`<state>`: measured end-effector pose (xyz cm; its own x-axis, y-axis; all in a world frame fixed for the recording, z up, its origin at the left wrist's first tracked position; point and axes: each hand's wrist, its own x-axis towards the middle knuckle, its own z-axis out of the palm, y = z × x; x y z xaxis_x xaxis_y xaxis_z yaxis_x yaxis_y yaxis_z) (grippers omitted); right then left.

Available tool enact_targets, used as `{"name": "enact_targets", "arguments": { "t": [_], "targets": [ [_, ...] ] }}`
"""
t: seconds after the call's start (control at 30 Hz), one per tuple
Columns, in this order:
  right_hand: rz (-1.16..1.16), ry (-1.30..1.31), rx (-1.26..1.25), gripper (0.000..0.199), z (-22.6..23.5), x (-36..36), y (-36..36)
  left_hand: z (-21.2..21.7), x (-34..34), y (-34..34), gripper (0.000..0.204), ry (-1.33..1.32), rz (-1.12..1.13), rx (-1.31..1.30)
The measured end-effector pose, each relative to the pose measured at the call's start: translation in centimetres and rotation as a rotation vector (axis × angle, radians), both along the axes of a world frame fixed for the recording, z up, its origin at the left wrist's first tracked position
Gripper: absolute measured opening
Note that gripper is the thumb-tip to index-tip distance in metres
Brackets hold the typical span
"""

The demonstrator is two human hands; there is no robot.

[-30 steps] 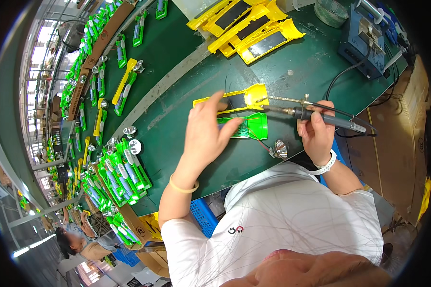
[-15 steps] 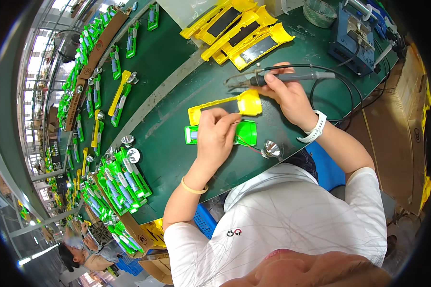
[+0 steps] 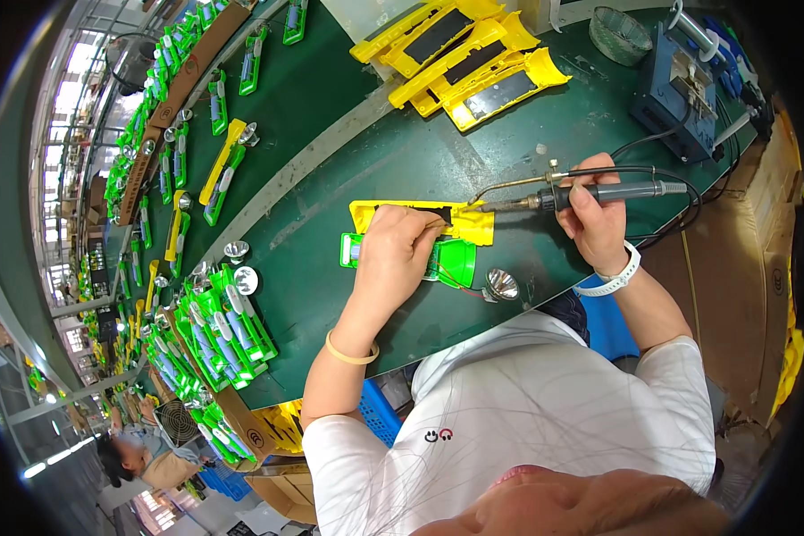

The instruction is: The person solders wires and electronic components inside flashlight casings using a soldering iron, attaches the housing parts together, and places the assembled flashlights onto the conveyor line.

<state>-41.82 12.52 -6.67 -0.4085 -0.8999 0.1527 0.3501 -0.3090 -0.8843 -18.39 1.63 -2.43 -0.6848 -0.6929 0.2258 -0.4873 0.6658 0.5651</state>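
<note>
My right hand (image 3: 594,223) grips a soldering iron (image 3: 612,191) with a thin metal feed tube fixed along it. Its tip lies over the wide end of a yellow plastic shell (image 3: 475,230). My left hand (image 3: 391,255) is closed in a pinch at the shell's near edge, on what looks like a thin wire, mostly hidden by the fingers. Under that hand, just nearer than the yellow shell, lies a green plastic housing (image 3: 456,263). Red and dark wires run from the housing to a round silver reflector (image 3: 502,284) on the table.
Several yellow shells with dark panels (image 3: 473,62) lie at the back. A blue soldering station (image 3: 674,94) and a round bowl (image 3: 620,36) stand at the back right. Green housings (image 3: 223,326) are heaped at the left, beside loose reflectors (image 3: 246,280). A person (image 3: 152,456) sits beyond.
My right hand has moved right and nearer with the soldering iron, whose tip has come down to the yellow shell. The shell has turned slightly. My left hand stays pinched almost in place.
</note>
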Motion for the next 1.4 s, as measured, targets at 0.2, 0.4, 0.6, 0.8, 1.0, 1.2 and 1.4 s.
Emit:
{"name": "enact_targets", "arguments": {
  "t": [0.2,0.4,0.6,0.8,1.0,1.2,1.4],
  "targets": [
    [0.062,0.121,-0.015,0.023,-0.2,0.0,-0.1,0.5,-0.5,-0.4,0.009,-0.137,-0.058,-0.07],
    [-0.043,0.019,0.016,0.024,0.1,-0.2,0.1,1.1,-1.0,-0.6,0.01,-0.233,-0.08,-0.082],
    [-0.11,-0.011,-0.012,0.026,0.0,-0.6,0.2,1.8,-1.3,-0.6,0.012,-0.191,-0.021,0.031],
    [-0.136,-0.027,0.002,0.026,0.1,-0.5,0.3,2.0,-1.6,-0.9,0.016,-0.247,-0.045,0.002],
    [-0.145,-0.035,0.013,0.026,0.2,-0.4,0.2,1.9,-2.1,-1.3,0.023,-0.288,-0.032,-0.042],
    [-0.12,-0.022,0.006,0.027,-0.1,-0.3,0.3,1.5,-2.3,-0.8,0.025,-0.267,0.049,-0.008],
    [-0.158,-0.032,0.026,0.027,-0.2,-0.4,0.4,1.5,-2.0,-0.7,0.025,-0.214,0.108,0.056]
  ]
}}
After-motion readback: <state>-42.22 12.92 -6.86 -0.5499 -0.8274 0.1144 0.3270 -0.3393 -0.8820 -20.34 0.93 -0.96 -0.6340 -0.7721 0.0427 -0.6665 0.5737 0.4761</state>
